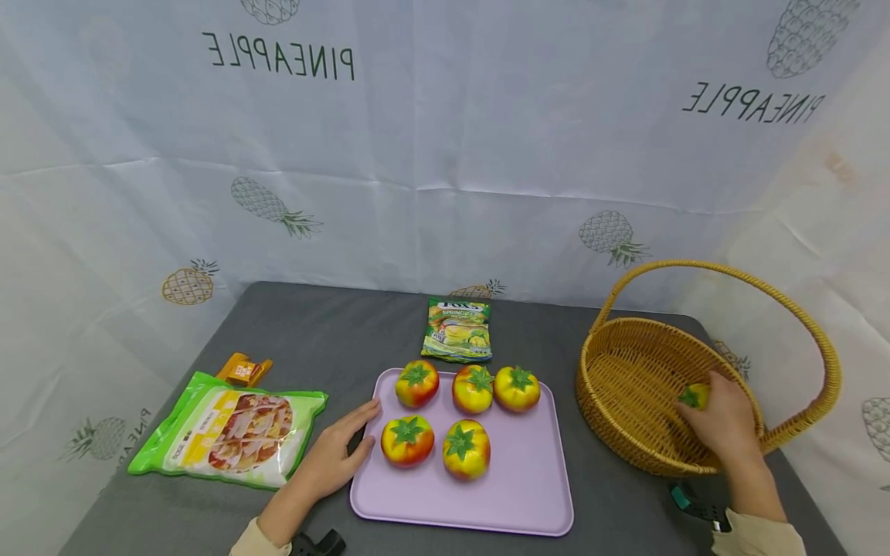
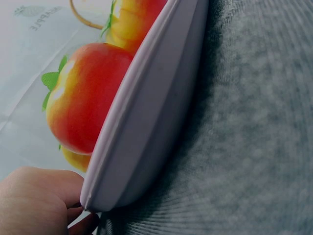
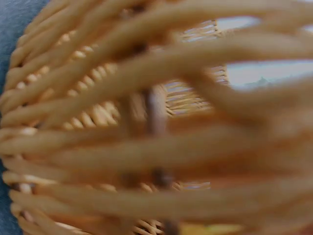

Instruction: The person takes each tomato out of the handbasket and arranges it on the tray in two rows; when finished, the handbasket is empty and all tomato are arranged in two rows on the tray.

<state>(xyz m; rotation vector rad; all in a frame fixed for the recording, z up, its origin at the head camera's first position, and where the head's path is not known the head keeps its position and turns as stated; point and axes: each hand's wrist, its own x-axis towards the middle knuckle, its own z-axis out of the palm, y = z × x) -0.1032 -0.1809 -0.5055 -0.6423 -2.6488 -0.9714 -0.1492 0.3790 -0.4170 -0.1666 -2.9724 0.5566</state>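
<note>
My left hand (image 1: 332, 457) rests at the left edge of a lilac tray (image 1: 514, 502), its fingers stretched out and touching the rim. The left wrist view shows that hand beside the tray's raised side. Several red-and-yellow tomatoes with green leafy tops lie on the tray, one of them a tomato (image 1: 407, 442) near the left hand. Over at the right, my right hand (image 1: 723, 421) reaches inside a wicker basket (image 1: 619, 432) and holds another tomato (image 1: 694, 395), partly hidden by the hand. Woven strands of the basket fill the right wrist view.
A green-and-white food bag (image 1: 236, 432) lies left of the tray, with small orange packets (image 1: 243, 371) behind it. Beyond the tray is a green Fox's candy bag (image 1: 456, 330). The basket's tall handle (image 1: 799, 309) arches up at the right. A pineapple-print curtain (image 1: 445, 139) hangs behind.
</note>
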